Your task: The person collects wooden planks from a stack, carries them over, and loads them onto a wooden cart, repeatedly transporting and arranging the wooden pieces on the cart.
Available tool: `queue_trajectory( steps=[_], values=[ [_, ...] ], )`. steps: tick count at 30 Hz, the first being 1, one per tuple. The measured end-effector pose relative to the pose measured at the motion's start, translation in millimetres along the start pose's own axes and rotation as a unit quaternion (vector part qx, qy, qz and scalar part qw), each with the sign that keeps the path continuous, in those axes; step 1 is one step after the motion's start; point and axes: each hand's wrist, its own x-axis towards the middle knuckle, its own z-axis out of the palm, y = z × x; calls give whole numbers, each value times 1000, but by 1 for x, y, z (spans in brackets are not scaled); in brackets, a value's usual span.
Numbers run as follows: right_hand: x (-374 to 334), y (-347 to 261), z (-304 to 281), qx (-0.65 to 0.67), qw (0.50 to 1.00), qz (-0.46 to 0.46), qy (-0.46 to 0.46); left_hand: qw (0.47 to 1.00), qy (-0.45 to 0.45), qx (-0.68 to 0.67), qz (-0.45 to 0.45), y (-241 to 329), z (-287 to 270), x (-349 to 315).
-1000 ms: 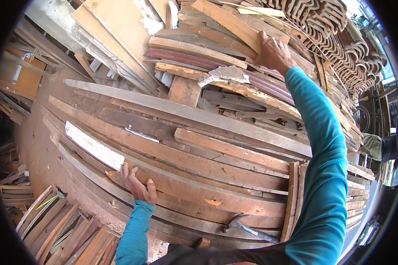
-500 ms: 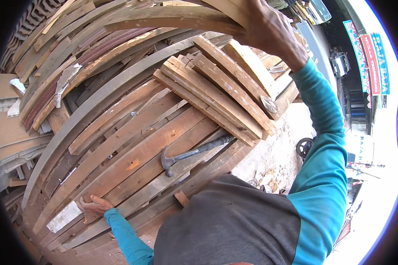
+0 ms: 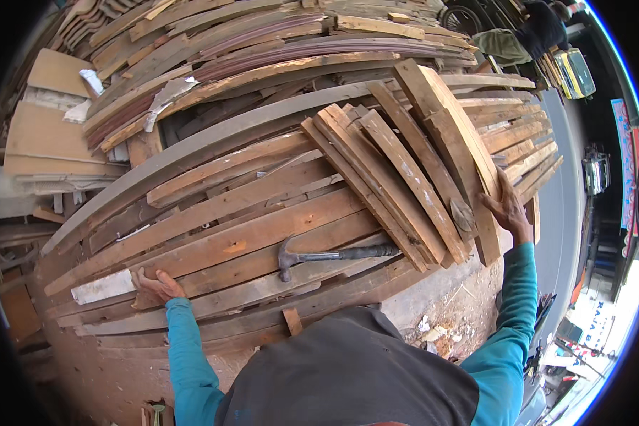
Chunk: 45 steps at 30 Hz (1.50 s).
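My right hand [image 3: 508, 211] grips the lower right edge of a thick wooden plank [image 3: 461, 135], which lies at a slant on the right of the stack. Beside it several shorter boards [image 3: 383, 177] lie crosswise over the longer ones. On the long brown planks [image 3: 263, 231] rests my left hand [image 3: 160, 285], fingers spread, near a white-coated plank end [image 3: 105, 287]. A claw hammer [image 3: 334, 254] with a dark grip lies across the planks between my hands, untouched. The fingertips of my right hand are partly hidden.
Behind the stack are more piled planks [image 3: 277, 67]. Cardboard-like sheets [image 3: 64, 138] stand at the left, with curved roof tiles [image 3: 96, 21] beyond. A road [image 3: 557, 213] runs along the right, with vehicles and a person [image 3: 543, 28] farther off. Rubble [image 3: 440, 334] lies near my right arm.
My right hand has come down from the upper edge with the wood, which now lies on the right of the stack. My left hand stays on the planks. The view has shifted.
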Motion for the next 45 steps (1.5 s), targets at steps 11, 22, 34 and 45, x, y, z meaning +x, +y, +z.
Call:
queue_trajectory(
  steps=[11,22,34,45],
  values=[
    [105,-205,-27,-24,985,-165,34,1000,-4,10,-17,29,-16,17],
    [361,-628,223,45,839,-540,37,998,-44,-12,-48,38,-27,25],
    [425,-746,303,-127,844,-519,-44,993,-80,-23,-83,36,-29,28],
    [436,-757,258,-64,805,-535,248,992,-93,-23,-80,34,-25,29]
  ],
)
